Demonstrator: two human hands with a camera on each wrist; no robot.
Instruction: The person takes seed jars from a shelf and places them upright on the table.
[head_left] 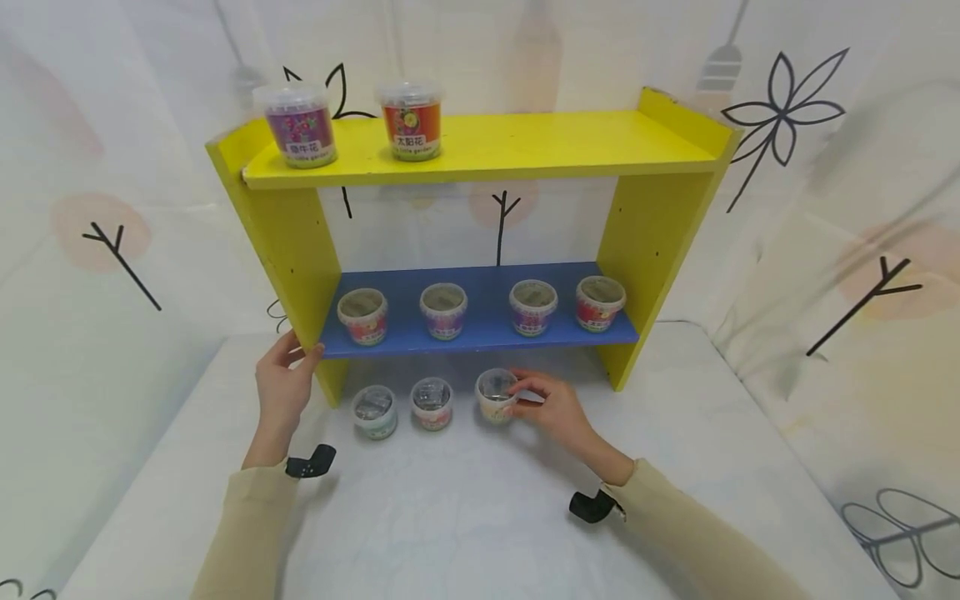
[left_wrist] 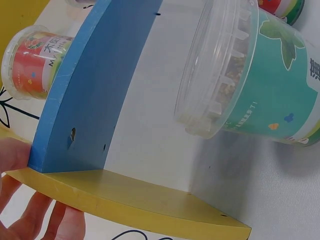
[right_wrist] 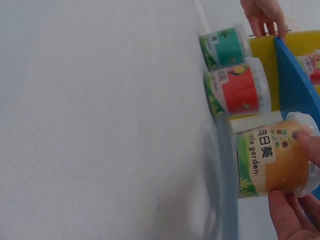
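Observation:
At the left side of a small yellow-and-blue shelf point(head_left: 480, 340), my left hand point(head_left: 283, 387) grips the upright. Its thumb point(left_wrist: 12, 154) lies at the end of the blue board while the fingers wrap behind the yellow panel. My right hand point(head_left: 551, 408) pinches a plastic cup with an orange sunflower label point(right_wrist: 280, 160) near its clear lid, thumb on one side and fingers on the other. To the left of that cup stand one with a red label point(right_wrist: 240, 90) and one with a teal label point(right_wrist: 227, 48), both on the white tabletop in front of the shelf.
Several lidded cups, among them a red one point(head_left: 600, 310) and a purple one point(head_left: 444, 321), line the blue board. On the yellow top board stand a purple cup point(head_left: 302, 133) and an orange-red cup point(head_left: 411, 129). Patterned cloth point(head_left: 840, 208) hangs behind and beside the white table point(head_left: 450, 525).

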